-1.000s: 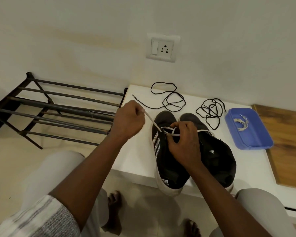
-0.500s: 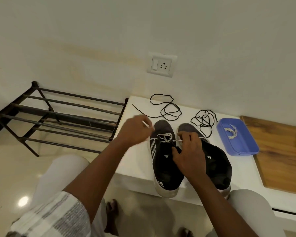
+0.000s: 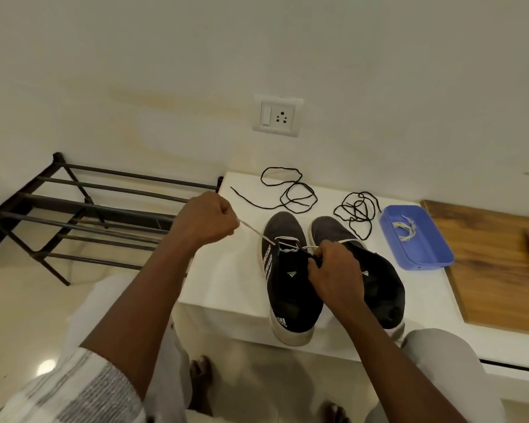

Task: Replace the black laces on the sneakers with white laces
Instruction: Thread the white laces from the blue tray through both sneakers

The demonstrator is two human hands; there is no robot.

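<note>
Head view, ordered near to far. Two forearms enter from 6 o'clock. The right hand (image 3: pixel 333 270) is closed in a pinch over the tongue area between the two shoes, gripping the inner run of the white lace (image 3: pixel 252 231); whether it also presses on the tongue cannot be told. The left sneaker (image 3: pixel 290 288) and the right sneaker (image 3: pixel 370 276) stand side by side on the white platform (image 3: pixel 226 279), heels toward 6 o'clock, toes toward 12, so that each long axis runs roughly 6 to 12. The left hand (image 3: pixel 205 222) is closed in a fist on the free end of the white lace, which is drawn taut from the lowest eyelets of the left sneaker toward 10 o'clock, across the shoe's axis. The next eyelet is judged to lie toward 6 o'clock from the threaded ones, nearer the right hand. Farther off, the two removed black laces (image 3: pixel 290 193) lie loose past the toes at 12 and 1 o'clock. A second white lace (image 3: pixel 405 230) is held in the blue tray (image 3: pixel 434 257) at 2 o'clock, well apart from both hands.
</note>
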